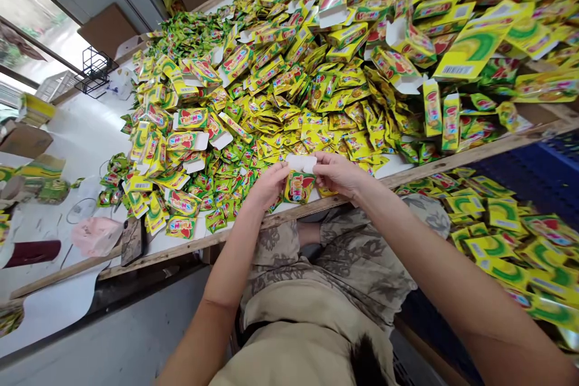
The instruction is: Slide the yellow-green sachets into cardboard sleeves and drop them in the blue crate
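Between my two hands is a small yellow and green printed carton, its white top flaps standing up at the far end. My left hand pinches its left side, and my right hand grips the right side near the flaps. The carton is held over the table's wooden front edge. Just beyond lie loose yellow sachets in a heap, with green sachets to the left of my hands. What is inside the carton is hidden from me.
More small cartons, some with flaps up, are piled left and across the back. A wooden rim borders the table. At the left lie a phone, a pink plastic bag and a black wire rack. Cartons fill the lower right.
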Tool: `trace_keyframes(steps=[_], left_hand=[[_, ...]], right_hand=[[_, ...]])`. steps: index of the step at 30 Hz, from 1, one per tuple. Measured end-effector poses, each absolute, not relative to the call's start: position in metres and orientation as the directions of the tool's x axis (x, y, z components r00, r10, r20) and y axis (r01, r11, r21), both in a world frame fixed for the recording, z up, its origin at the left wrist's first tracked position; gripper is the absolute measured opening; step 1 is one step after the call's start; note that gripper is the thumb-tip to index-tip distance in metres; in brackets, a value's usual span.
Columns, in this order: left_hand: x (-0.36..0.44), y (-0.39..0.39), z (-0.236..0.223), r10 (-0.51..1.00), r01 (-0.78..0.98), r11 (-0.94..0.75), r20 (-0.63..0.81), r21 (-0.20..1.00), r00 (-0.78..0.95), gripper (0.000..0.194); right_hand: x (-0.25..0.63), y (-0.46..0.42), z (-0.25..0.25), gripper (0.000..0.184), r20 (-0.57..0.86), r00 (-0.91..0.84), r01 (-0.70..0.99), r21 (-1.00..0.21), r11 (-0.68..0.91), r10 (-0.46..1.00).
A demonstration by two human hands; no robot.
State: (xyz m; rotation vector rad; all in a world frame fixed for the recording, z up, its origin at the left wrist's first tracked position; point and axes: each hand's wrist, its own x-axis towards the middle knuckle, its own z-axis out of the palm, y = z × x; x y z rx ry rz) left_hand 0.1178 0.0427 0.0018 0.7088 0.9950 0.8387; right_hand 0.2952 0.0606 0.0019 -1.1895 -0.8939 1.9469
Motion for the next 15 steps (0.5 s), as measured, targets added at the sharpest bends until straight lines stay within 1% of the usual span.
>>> trace_keyframes(steps=[3, 7, 9, 12, 15], left_hand=[[0.118, 0.044, 0.000, 0.828, -0.243, 0.532, -0.439, 0.811, 0.350, 0.055], [0.119, 0.044, -0.003, 0.816, -0.343, 0.561, -0.434, 0.754, 0.381, 0.058], [0.116, 0.045, -0.002, 0.806, -0.345, 0.575, -0.443, 0.742, 0.393, 0.056], [0.110, 0.049, 0.002, 0.765, -0.299, 0.621, -0.479, 0.725, 0.430, 0.053], [0.103, 0.052, 0.006, 0.743, -0.278, 0.650, -0.512, 0.707, 0.432, 0.048]], right_hand=[[0.296, 0.061, 0.002, 0.026, -0.417, -0.330, -0.164, -0.858, -0.486, 0.847], [0.296, 0.064, 0.006, 0.025, -0.383, -0.369, -0.124, -0.882, -0.454, 0.847], [0.294, 0.066, 0.008, 0.027, -0.387, -0.380, -0.125, -0.879, -0.461, 0.840], [0.290, 0.069, 0.008, 0.028, -0.399, -0.394, -0.131, -0.867, -0.480, 0.828], [0.287, 0.069, 0.008, 0.029, -0.403, -0.409, -0.131, -0.862, -0.489, 0.819]])
